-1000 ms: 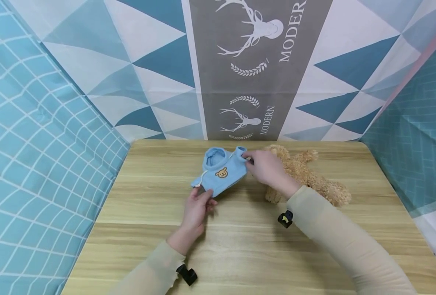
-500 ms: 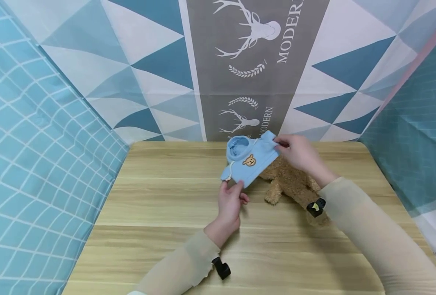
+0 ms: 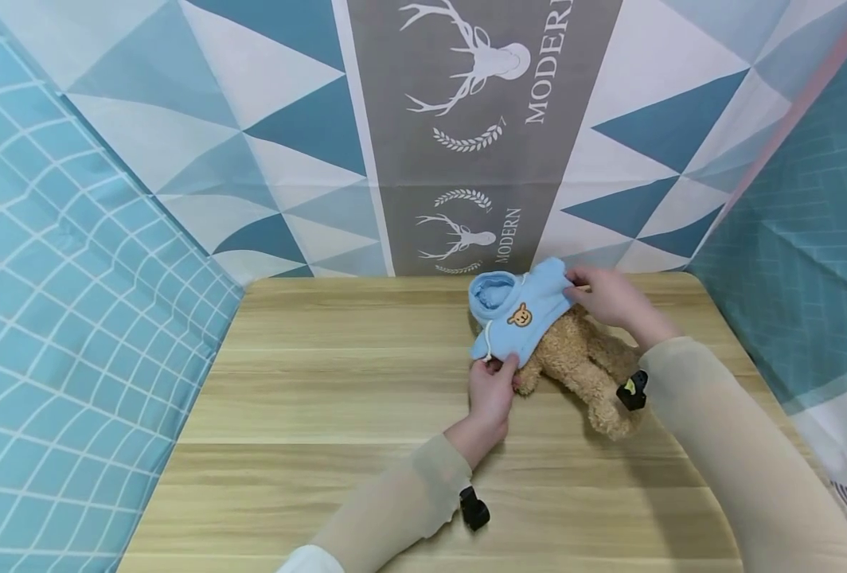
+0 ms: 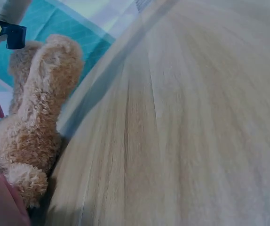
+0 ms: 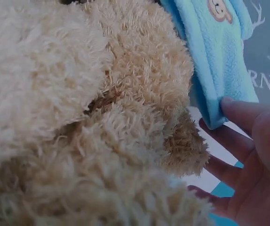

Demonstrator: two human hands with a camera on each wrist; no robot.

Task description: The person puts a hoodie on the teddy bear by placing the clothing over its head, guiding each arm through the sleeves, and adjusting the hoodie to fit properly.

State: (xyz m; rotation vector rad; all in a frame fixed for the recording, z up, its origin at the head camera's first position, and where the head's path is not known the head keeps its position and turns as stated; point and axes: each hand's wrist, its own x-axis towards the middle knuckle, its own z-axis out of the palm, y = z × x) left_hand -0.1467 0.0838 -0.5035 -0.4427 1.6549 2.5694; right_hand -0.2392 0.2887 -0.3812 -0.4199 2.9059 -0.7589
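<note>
A small light-blue hoodie (image 3: 538, 298) with a bear-face patch and white drawstring lies over the upper part of a curly brown teddy bear (image 3: 574, 350). The bear's head is hidden under it; its body and legs stick out toward the front right. My left hand (image 3: 491, 391) pinches the hoodie's lower left edge beside one arm of the bear. With thumb and fingers, my right hand (image 3: 610, 298) holds the hoodie's right edge near the sleeve. In the right wrist view the thumb and index finger of the right hand (image 5: 252, 146) pinch the hem of the hoodie (image 5: 215, 56).
The wooden table (image 3: 309, 398) reaches back to a patterned curtain (image 3: 294, 143) with deer prints. Blue grid cloth (image 3: 72, 302) hangs on the left, and a teal cloth (image 3: 803, 239) on the right. A black wrist camera (image 3: 633, 390) overlaps the bear's leg in the head view.
Both hands have carried the hoodie to the right, from bare table beside the bear onto its upper body. The bear's legs have swung toward the front.
</note>
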